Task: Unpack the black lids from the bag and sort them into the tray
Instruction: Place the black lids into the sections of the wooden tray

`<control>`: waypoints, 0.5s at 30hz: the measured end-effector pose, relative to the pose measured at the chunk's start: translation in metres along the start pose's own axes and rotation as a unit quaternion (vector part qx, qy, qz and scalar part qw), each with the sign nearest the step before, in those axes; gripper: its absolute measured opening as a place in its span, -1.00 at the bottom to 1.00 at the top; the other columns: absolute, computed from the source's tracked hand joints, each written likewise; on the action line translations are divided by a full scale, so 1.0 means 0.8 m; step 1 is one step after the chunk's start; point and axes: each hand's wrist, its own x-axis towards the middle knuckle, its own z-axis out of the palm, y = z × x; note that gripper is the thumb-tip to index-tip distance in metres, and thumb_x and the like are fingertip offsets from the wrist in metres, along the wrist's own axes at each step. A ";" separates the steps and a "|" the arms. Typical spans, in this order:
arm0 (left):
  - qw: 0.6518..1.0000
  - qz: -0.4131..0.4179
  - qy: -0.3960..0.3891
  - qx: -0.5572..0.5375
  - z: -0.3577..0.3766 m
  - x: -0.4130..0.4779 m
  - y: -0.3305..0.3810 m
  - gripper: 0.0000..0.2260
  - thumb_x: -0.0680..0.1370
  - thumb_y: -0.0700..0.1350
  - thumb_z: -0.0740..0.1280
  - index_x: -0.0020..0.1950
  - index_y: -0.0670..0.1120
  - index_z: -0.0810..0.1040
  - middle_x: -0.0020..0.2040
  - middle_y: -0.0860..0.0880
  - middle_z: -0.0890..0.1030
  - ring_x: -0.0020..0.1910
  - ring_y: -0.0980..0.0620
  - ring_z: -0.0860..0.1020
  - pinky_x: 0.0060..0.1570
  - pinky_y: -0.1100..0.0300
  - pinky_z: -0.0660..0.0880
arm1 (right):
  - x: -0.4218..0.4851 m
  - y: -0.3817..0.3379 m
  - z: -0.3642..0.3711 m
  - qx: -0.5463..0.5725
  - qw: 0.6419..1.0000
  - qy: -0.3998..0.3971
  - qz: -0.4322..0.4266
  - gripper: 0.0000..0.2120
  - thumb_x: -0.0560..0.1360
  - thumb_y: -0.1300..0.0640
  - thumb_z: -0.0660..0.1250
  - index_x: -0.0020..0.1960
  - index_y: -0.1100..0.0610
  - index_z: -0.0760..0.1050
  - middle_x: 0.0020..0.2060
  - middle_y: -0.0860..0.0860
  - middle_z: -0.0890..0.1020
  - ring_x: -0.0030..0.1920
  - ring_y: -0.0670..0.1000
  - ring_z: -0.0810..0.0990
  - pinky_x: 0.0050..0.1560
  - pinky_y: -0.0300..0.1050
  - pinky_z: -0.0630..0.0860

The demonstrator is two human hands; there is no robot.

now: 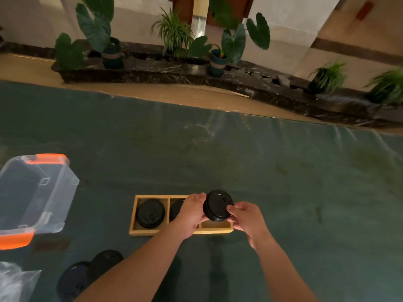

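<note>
Holding a short stack of black lids (pixel 218 205) between them, both hands hover over the wooden tray (pixel 139 233): the left hand (pixel 192 211) presses its fingers against the stack's left edge, and the right hand (pixel 246 216) pinches the near right rim with thumb and fingertips. The stack is tilted, its top face turned up toward the camera, and it sits just above the tray's rightmost compartment, clear of the tray floor.

Directly below the grip, that right compartment looks bare (only its pale wooden bottom shows). To the left of the grip, the middle compartment holds a dark lid (pixel 176 209), half hidden behind the left hand, and the far-left compartment holds a stack of lids (pixel 150 213) lying flat.

So two of the three compartments seem filled, and the held stack looks meant for the third; I judge the sorting well past halfway. More remains, though: down and to the left of the grip, near the left forearm, loose black lids (pixel 91 273) lie overlapping on the green table cover (pixel 283 171). Beside them, at the frame's corner, a crumpled clear plastic bag (pixel 15 282) shows; whether anything is left inside I cannot tell.
</note>
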 end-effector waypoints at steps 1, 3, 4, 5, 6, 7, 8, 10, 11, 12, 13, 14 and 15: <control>0.997 0.020 0.008 0.080 0.006 0.006 0.002 -0.73 0.67 0.07 0.26 0.22 -0.10 0.53 0.16 -0.13 0.65 0.15 -0.10 0.64 0.21 -0.09 0.60 | 0.005 0.005 -0.001 -0.006 1.000 0.012 0.010 -0.91 0.55 0.20 0.44 -0.02 0.23 0.59 -0.29 0.09 0.62 -0.32 0.03 0.58 -0.29 -0.09 0.45; 0.957 0.080 0.002 0.278 0.008 0.017 0.006 -0.78 0.61 0.12 0.33 0.02 -0.03 0.57 0.00 -0.04 0.66 -0.01 0.01 0.63 0.01 0.06 0.58 | 0.013 0.013 0.002 -0.033 0.999 0.026 0.022 -0.83 0.55 0.20 0.42 -0.12 0.31 0.56 -0.33 0.13 0.49 -0.33 0.07 0.43 -0.37 -0.10 0.32; 0.928 0.102 0.003 0.359 0.008 0.022 0.008 -0.81 0.59 0.09 0.36 -0.08 -0.01 0.58 -0.10 -0.03 0.66 -0.11 0.03 0.62 -0.14 0.11 0.53 | 0.016 0.017 0.005 -0.044 0.998 0.029 0.027 -0.84 0.54 0.22 0.41 -0.17 0.28 0.52 -0.34 0.15 0.45 -0.34 0.06 0.37 -0.40 -0.10 0.25; 0.904 0.114 0.003 0.412 0.006 0.028 0.009 -0.82 0.58 0.07 0.38 -0.14 -0.01 0.58 -0.16 -0.05 0.66 -0.17 0.02 0.61 -0.22 0.11 0.51 | 0.018 0.020 0.009 -0.051 0.998 0.034 0.033 -0.85 0.52 0.24 0.39 -0.19 0.24 0.48 -0.36 0.16 0.42 -0.35 0.06 0.34 -0.42 -0.11 0.20; 0.889 0.116 -0.001 0.443 0.004 0.034 0.009 -0.81 0.58 0.05 0.38 -0.15 -0.03 0.60 -0.17 -0.09 0.67 -0.18 -0.04 0.63 -0.22 0.06 0.54 | 0.022 0.022 0.014 -0.062 0.997 0.038 0.040 -0.85 0.51 0.26 0.38 -0.21 0.23 0.47 -0.38 0.16 0.43 -0.38 0.07 0.34 -0.45 -0.13 0.17; 0.879 0.112 -0.004 0.463 0.003 0.039 0.009 -0.80 0.59 0.04 0.37 -0.14 -0.06 0.63 -0.15 -0.14 0.69 -0.14 -0.10 0.65 -0.11 -0.03 0.58 | 0.025 0.025 0.019 -0.074 0.995 0.040 0.046 -0.86 0.50 0.27 0.37 -0.21 0.23 0.47 -0.40 0.15 0.46 -0.40 0.07 0.36 -0.48 -0.16 0.18; 0.868 0.109 -0.008 0.485 0.003 0.043 0.009 -0.78 0.60 0.03 0.35 -0.11 -0.09 0.65 -0.12 -0.17 0.70 -0.09 -0.14 0.65 0.02 -0.08 0.58 | 0.028 0.026 0.023 -0.088 0.994 0.038 0.053 -0.88 0.50 0.27 0.35 -0.20 0.26 0.49 -0.39 0.16 0.51 -0.43 0.07 0.38 -0.50 -0.18 0.19; 0.838 0.111 -0.007 0.535 0.004 0.049 0.006 -0.78 0.62 0.01 0.32 -0.06 -0.10 0.65 -0.08 -0.16 0.69 -0.01 -0.16 0.64 0.13 -0.12 0.58 | 0.033 0.030 0.033 -0.107 0.991 0.040 0.064 -0.89 0.51 0.27 0.33 -0.05 0.34 0.52 -0.26 0.22 0.63 -0.45 0.05 0.41 -0.55 -0.19 0.23; 0.821 0.119 -0.001 0.558 0.005 0.052 0.003 -0.79 0.63 0.01 0.31 -0.02 -0.09 0.65 -0.06 -0.14 0.69 0.02 -0.15 0.62 0.15 -0.11 0.58 | 0.035 0.032 0.038 -0.109 0.991 0.044 0.069 -0.84 0.52 0.27 0.32 0.04 0.36 0.49 -0.17 0.25 0.67 -0.44 0.06 0.47 -0.59 -0.20 0.26; 0.807 0.130 0.008 0.576 0.006 0.053 -0.001 -0.81 0.63 0.01 0.30 0.02 -0.08 0.63 -0.03 -0.12 0.68 0.05 -0.14 0.60 0.15 -0.09 0.58 | 0.036 0.033 0.043 -0.111 0.990 0.049 0.073 -0.81 0.53 0.28 0.31 0.10 0.35 0.44 -0.12 0.27 0.68 -0.41 0.09 0.56 -0.62 -0.21 0.29; 0.797 0.142 0.020 0.586 0.008 0.055 -0.005 -0.83 0.63 0.01 0.30 0.08 -0.06 0.61 0.00 -0.10 0.67 0.08 -0.12 0.58 0.14 -0.07 0.58 | 0.036 0.034 0.047 -0.112 0.989 0.056 0.073 -0.81 0.55 0.28 0.30 0.12 0.32 0.39 -0.12 0.25 0.66 -0.39 0.11 0.64 -0.62 -0.22 0.35; 0.791 0.155 0.033 0.591 0.009 0.055 -0.009 -0.83 0.63 0.01 0.31 0.13 -0.05 0.57 0.02 -0.09 0.66 0.08 -0.12 0.58 0.11 -0.06 0.59 | 0.035 0.035 0.050 -0.114 0.989 0.063 0.072 -0.82 0.56 0.28 0.29 0.11 0.28 0.33 -0.16 0.21 0.64 -0.39 0.10 0.68 -0.59 -0.19 0.42; 0.783 0.165 0.046 0.598 0.011 0.056 -0.012 -0.82 0.63 0.00 0.31 0.17 -0.05 0.54 0.03 -0.10 0.66 0.06 -0.12 0.59 0.08 -0.06 0.61 | 0.036 0.037 0.054 -0.119 0.988 0.068 0.071 -0.82 0.58 0.27 0.27 0.10 0.24 0.29 -0.20 0.16 0.61 -0.40 0.09 0.70 -0.53 -0.14 0.49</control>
